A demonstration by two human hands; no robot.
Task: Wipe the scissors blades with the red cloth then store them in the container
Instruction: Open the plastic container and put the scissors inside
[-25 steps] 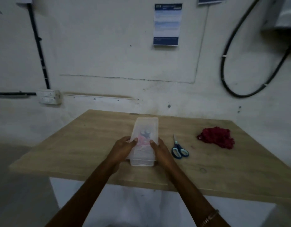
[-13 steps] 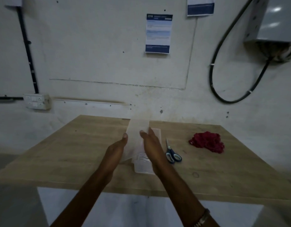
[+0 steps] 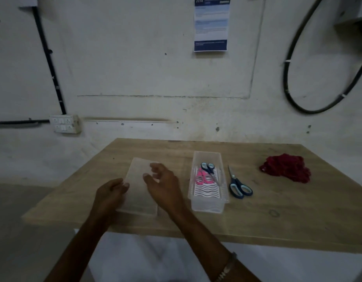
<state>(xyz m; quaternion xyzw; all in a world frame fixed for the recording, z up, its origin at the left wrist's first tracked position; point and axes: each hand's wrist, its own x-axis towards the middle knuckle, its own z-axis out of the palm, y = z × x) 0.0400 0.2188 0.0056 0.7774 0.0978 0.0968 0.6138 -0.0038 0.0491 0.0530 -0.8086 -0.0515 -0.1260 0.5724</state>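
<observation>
Scissors [image 3: 238, 184]: blue-handled pair I'm tracking, flat on the table [image 3: 298, 216], just right of the container, blades pointing away from me, handles toward me. Not in either hand.
Container [image 3: 208, 204]: clear plastic, long and narrow, open top, standing on the table right of centre. I see a white ribbed insert on its floor.
Inside container: pink-handled scissors [image 3: 203, 178] and a smaller dark-blue pair [image 3: 207, 167], lying overlapped at the far half.
Lid [image 3: 138, 192]: clear, flat on the table left of the container, apart from it.
Red cloth [image 3: 286, 167]: bunched heap at the far right of the table, well apart from the scissors and from both hands.
Left hand [image 3: 111, 195]: at the lid's left edge, fingertips curled against the rim. Looks like contact; I can't confirm a real grip from this angle.
Right hand [image 3: 165, 186]: over the lid's right half, fingers loosely bent and spread, thumb out. Nothing pinched. Whether the fingertips touch the lid, I can't tell.
Wrist: bracelet [image 3: 227, 269] on the right arm.
Wall: blue-and-white notice [image 3: 211, 24], switch box [image 3: 64, 124] at left, black cable loop [image 3: 310, 78] at right.
</observation>
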